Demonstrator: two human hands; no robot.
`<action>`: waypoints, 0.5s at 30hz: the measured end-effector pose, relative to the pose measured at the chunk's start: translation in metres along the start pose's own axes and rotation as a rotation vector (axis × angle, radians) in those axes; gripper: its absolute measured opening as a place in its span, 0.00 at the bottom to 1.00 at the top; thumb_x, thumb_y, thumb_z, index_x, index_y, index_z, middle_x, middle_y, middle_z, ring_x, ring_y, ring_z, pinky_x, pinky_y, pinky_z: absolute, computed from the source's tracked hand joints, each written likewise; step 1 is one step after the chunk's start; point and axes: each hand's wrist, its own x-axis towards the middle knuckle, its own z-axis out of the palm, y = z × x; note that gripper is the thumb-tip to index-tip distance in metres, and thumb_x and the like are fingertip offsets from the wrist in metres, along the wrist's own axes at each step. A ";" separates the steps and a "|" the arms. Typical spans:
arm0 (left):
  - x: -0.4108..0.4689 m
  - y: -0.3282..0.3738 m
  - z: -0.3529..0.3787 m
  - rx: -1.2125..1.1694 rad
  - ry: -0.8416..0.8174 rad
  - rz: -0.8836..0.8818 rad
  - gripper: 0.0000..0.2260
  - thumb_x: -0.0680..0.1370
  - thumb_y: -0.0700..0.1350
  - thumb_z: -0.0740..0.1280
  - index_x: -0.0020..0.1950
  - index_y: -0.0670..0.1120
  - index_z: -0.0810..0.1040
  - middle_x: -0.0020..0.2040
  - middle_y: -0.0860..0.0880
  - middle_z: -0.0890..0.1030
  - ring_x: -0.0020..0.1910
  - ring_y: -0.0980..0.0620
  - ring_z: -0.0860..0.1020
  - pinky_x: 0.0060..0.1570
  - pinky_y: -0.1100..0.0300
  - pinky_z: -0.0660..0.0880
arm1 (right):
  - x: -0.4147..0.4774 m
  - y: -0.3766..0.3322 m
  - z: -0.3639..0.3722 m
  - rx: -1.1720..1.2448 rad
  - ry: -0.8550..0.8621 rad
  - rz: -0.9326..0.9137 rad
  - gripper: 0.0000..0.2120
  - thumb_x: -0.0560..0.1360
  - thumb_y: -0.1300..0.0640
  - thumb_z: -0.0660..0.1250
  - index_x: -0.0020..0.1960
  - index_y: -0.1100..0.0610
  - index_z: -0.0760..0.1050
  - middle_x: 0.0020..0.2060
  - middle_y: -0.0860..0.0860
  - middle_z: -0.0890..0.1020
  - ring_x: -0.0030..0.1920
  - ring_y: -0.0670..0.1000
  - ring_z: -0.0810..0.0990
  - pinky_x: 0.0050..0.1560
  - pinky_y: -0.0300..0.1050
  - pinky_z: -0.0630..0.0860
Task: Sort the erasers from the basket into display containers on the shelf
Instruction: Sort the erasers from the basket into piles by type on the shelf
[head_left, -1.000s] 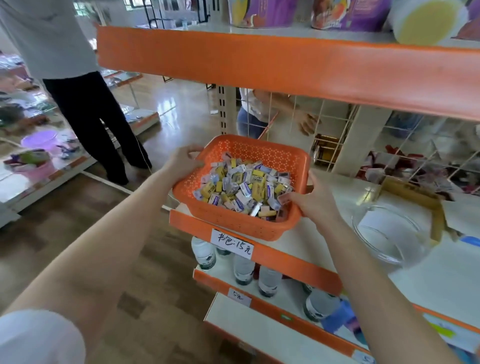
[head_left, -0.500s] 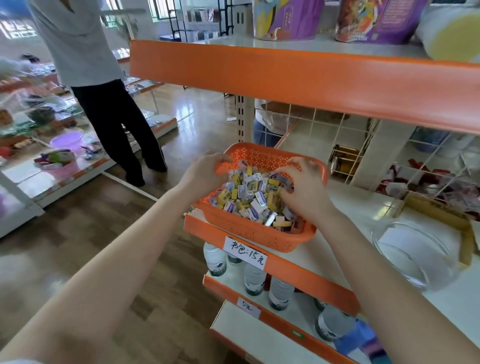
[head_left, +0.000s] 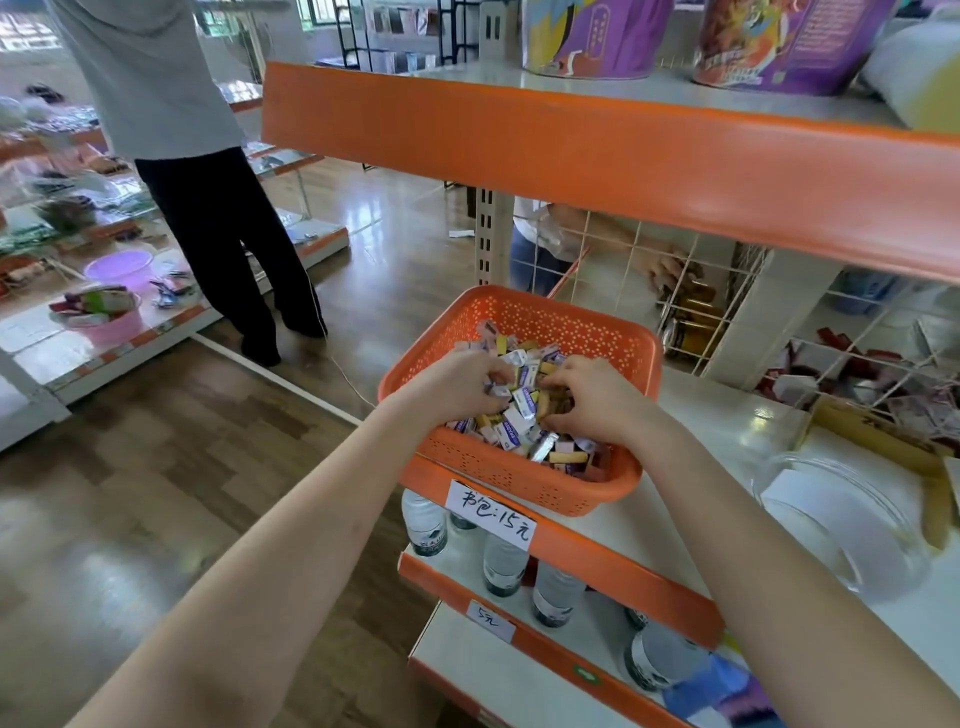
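Both hands are down in the orange basket (head_left: 519, 480), which sits at the front corner of the white shelf (head_left: 727, 431), right above a handwritten price tag (head_left: 491, 512). The left hand (head_left: 454, 387) has a narrow grip, fingers curled into the heap of erasers (head_left: 519, 413). The right hand (head_left: 597, 400) does the same just beside it, knuckles up. The fingertips are buried, so there's no telling how many erasers each holds. The erasers are small wrapped blocks, their print too blurred to read. A clear bowl (head_left: 841, 530) stands to the right, its far side hard to trace. Bottles (head_left: 501, 564) below are half hidden by the shelf edge. A bystander (head_left: 208, 197) is cut off at the chest.
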 end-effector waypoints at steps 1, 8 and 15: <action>0.000 -0.001 0.001 -0.002 0.012 -0.004 0.16 0.75 0.46 0.70 0.63 0.50 0.76 0.61 0.51 0.77 0.55 0.54 0.75 0.52 0.65 0.68 | 0.000 0.000 0.002 -0.006 0.009 0.008 0.25 0.71 0.47 0.70 0.66 0.52 0.73 0.57 0.52 0.73 0.56 0.54 0.71 0.57 0.51 0.71; 0.000 -0.003 0.003 -0.042 0.048 -0.012 0.13 0.75 0.43 0.70 0.60 0.50 0.79 0.51 0.54 0.77 0.48 0.58 0.73 0.47 0.68 0.67 | -0.002 -0.003 0.002 0.014 0.008 0.062 0.24 0.71 0.47 0.69 0.65 0.49 0.69 0.61 0.50 0.72 0.61 0.55 0.68 0.60 0.56 0.69; 0.000 -0.002 -0.001 -0.125 0.136 -0.045 0.14 0.75 0.38 0.66 0.58 0.48 0.80 0.53 0.50 0.80 0.46 0.56 0.76 0.42 0.72 0.70 | -0.004 -0.003 0.004 0.060 0.010 -0.045 0.25 0.73 0.43 0.66 0.69 0.41 0.66 0.67 0.46 0.68 0.64 0.53 0.66 0.62 0.54 0.68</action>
